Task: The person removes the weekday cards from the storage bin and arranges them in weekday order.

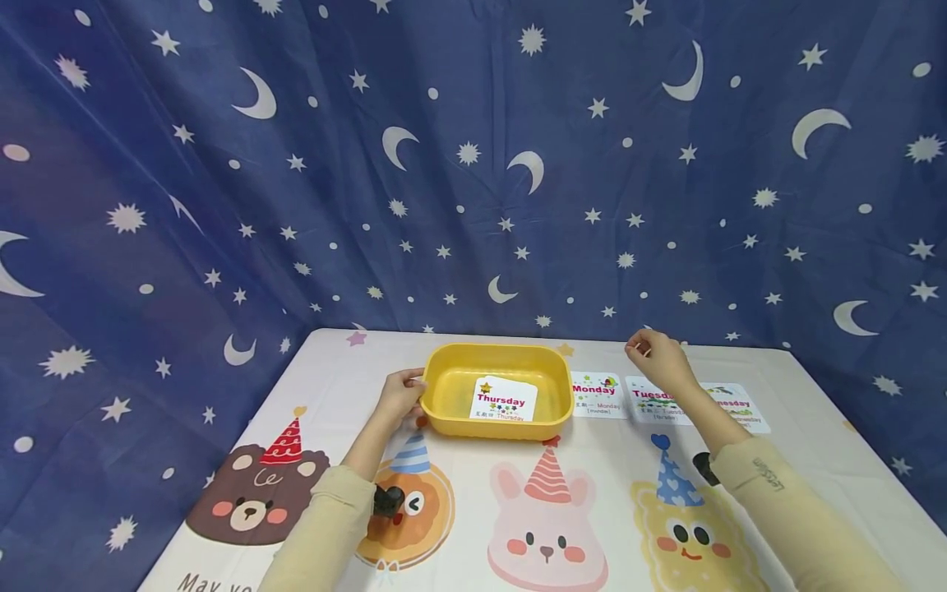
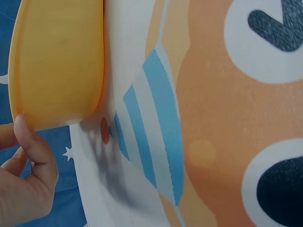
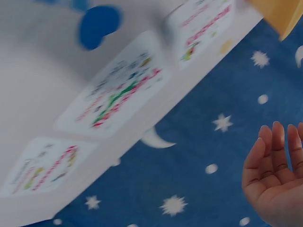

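A yellow plastic basin (image 1: 488, 428) stands on the table in the head view. Inside it lies a white card printed "Thursday" (image 1: 510, 393). My left hand (image 1: 399, 395) pinches the basin's left rim between thumb and fingers; the left wrist view shows the thumb against the outer wall. Hovering above the cards, my right hand (image 1: 658, 359) has loosely bent fingers and nothing in it, as the right wrist view confirms. To the right of the basin lie a "Monday" card (image 1: 598, 396), a "Tuesday" card (image 1: 651, 409) and a "Wednesday" card (image 1: 743, 404), the last two partly hidden by my right arm.
A white tablecloth (image 1: 444, 510) with cartoon animals in party hats covers the table. Behind the table's back edge hangs a dark blue curtain (image 1: 473, 189) with moons and stars. The basin partly covers the Monday card's left edge from view.
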{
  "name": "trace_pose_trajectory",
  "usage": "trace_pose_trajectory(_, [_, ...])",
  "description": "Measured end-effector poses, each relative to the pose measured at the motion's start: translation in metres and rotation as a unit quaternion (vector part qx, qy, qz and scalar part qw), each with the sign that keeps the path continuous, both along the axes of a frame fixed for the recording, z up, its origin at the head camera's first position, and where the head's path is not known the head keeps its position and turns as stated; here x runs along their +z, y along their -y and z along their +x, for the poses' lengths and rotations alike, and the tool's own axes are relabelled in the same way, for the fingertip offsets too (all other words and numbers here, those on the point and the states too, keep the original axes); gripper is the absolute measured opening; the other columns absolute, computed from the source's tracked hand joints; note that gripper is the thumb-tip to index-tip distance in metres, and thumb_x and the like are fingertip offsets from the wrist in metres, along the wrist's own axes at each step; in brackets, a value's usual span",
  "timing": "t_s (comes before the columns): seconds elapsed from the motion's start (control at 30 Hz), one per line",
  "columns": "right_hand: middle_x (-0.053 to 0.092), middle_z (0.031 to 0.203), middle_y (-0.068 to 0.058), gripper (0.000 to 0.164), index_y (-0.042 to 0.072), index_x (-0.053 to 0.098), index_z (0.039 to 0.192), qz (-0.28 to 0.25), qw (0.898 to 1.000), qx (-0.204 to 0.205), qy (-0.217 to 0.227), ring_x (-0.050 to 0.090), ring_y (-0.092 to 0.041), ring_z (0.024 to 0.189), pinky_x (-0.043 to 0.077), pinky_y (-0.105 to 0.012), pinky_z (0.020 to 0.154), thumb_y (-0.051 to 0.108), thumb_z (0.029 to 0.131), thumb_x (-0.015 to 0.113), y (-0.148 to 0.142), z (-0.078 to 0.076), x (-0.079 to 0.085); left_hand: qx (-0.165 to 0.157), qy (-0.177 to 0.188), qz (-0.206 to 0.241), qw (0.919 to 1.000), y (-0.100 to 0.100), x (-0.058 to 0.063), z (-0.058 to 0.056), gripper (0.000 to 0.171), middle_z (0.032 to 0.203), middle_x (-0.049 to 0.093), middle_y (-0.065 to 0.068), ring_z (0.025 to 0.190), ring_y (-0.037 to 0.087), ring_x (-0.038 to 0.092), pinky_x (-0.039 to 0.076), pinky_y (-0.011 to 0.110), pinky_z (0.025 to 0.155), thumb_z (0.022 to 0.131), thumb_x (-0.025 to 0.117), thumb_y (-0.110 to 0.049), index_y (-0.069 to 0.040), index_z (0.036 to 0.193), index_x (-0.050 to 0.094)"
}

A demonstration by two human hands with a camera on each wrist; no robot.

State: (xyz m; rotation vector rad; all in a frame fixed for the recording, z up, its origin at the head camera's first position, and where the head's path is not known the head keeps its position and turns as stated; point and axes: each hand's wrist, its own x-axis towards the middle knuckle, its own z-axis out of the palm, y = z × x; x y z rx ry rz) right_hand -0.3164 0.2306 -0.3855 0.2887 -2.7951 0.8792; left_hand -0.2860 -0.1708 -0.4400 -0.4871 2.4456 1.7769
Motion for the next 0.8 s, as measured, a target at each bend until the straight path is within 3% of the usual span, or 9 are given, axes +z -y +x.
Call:
trace_pose_trajectory(0.17, [0.061, 0.082, -0.014, 0.014, -0.001, 0.061, 0.096, 0.011, 0.999, 0.045, -0.005, 0.053, -0.02, 0.068, 0.046, -0.024, 0.056, 0.01, 0.091, 0.056, 0.027, 0.0, 0.005, -0.004, -0.006, 0.001, 1.0, 0.001, 0.0, 0.0, 0.039, 0.095, 0.052, 0.009, 0.057, 0.007, 0.049, 0.055, 0.024, 0.054, 0.092, 0.054, -0.005, -0.004, 0.132, 0.053])
trace_pose_trajectory(0.43, [0.062, 0.084, -0.011, 0.012, 0.003, 0.062, 0.097, 0.041, 0.991, 0.12, 0.036, 0.053, -0.019, 0.069, 0.053, -0.024, 0.059, 0.012, 0.091, 0.059, 0.078, -0.003, 0.01, 0.001, 0.002, 0.003, 1.0, 0.003, 0.001, 0.0, 0.04, 0.096, 0.052, 0.01, 0.051, 0.006, 0.048, 0.052, 0.019, 0.05, 0.092, 0.053, -0.005, -0.003, 0.133, 0.052])
trace_pose_trajectory(0.67, [0.062, 0.083, -0.011, 0.012, 0.003, 0.064, 0.096, 0.054, 0.985, 0.16, 0.047, 0.054, -0.019, 0.07, 0.051, -0.024, 0.061, 0.012, 0.09, 0.061, 0.111, -0.008, 0.014, -0.006, -0.003, -0.002, 1.0, 0.001, 0.001, 0.001, 0.04, 0.1, 0.053, 0.011, 0.071, 0.014, 0.056, 0.054, 0.019, 0.052, 0.093, 0.053, -0.006, -0.004, 0.132, 0.053])
trace_pose_trajectory(0.8, [0.064, 0.083, -0.009, 0.011, 0.004, 0.065, 0.095, 0.092, 0.977, 0.188, 0.037, 0.055, -0.018, 0.07, 0.049, -0.025, 0.061, 0.013, 0.089, 0.062, 0.128, -0.017, 0.016, -0.007, -0.005, 0.003, 1.0, 0.001, 0.0, 0.0, 0.041, 0.097, 0.052, 0.009, 0.072, 0.015, 0.056, 0.054, 0.02, 0.051, 0.092, 0.054, -0.005, -0.003, 0.133, 0.052])
